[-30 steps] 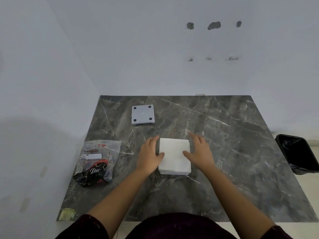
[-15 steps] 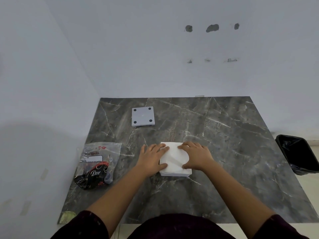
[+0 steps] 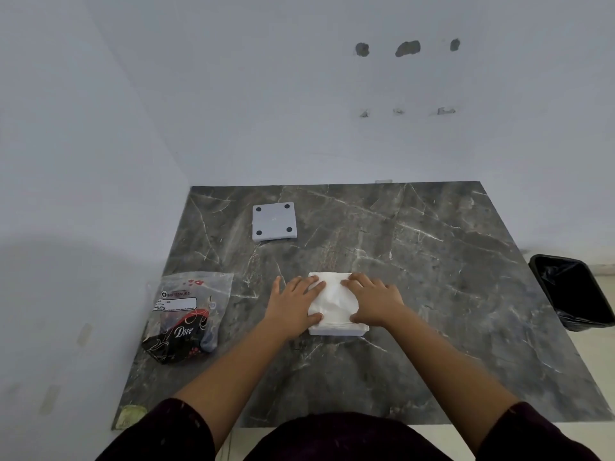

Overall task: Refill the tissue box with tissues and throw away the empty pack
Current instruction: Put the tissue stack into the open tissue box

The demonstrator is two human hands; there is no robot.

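Head view: my left hand (image 3: 293,307) and right hand (image 3: 374,302) lie flat, fingers spread, pressing the white tissue stack (image 3: 332,304) at frame centre on the marble table (image 3: 432,294), gripping nothing. Pack (image 3: 186,314) at left, bin (image 3: 572,291) at right edge.

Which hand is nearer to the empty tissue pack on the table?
Left. The left hand rests on the tissue stack's left side, the side toward the pack. The right hand presses the stack's far side, farther from it.
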